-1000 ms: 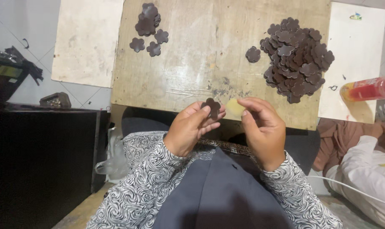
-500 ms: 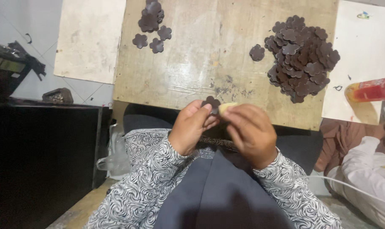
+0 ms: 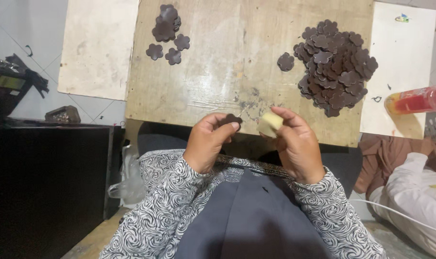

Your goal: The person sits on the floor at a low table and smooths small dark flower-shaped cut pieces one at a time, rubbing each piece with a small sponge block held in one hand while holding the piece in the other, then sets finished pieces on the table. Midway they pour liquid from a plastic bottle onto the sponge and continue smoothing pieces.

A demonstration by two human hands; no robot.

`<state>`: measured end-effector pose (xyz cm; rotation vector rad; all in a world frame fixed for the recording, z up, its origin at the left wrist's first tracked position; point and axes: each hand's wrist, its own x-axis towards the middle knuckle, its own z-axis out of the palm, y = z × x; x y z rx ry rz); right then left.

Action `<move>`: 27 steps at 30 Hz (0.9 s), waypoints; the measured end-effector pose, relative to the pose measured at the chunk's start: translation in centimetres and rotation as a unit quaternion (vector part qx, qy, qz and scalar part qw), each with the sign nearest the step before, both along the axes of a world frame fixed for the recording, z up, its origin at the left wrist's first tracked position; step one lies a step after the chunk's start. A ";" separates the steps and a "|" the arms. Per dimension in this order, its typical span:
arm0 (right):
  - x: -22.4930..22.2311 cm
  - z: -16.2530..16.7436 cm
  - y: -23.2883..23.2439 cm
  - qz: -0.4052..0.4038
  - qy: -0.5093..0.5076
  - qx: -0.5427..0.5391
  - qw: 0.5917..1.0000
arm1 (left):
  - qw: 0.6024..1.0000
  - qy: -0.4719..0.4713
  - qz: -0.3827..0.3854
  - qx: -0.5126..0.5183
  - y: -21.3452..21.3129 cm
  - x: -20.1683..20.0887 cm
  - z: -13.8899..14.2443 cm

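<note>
L hand [image 3: 209,144], R hand [image 3: 297,144]: both pinched, close.

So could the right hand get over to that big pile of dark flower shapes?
Probably yes. The right hand holds a pale block, but bare board lies between it and the pile, with nothing in the way.

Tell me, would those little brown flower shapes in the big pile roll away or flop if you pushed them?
Probably neither. The brown flower pieces lie flat and overlapping on the wooden board, so they look thin and light. They would likely slide, not roll. The one in the left hand stays flat, so it seems fairly stiff.
</note>
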<state>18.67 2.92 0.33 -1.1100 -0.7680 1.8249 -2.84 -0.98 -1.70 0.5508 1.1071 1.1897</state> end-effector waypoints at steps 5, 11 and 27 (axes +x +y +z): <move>0.4 -0.1 0.2 0.024 0.055 0.000 0.998 | 0.994 -0.084 0.025 -0.060 0.2 -0.4 0.2; -1.9 0.4 -1.2 0.032 -0.149 0.257 0.954 | 0.990 -0.118 -0.011 -0.080 0.3 0.3 0.2; -2.7 2.2 -1.6 0.046 -0.441 0.552 0.706 | 0.993 -0.108 0.039 0.036 -0.2 1.5 -1.1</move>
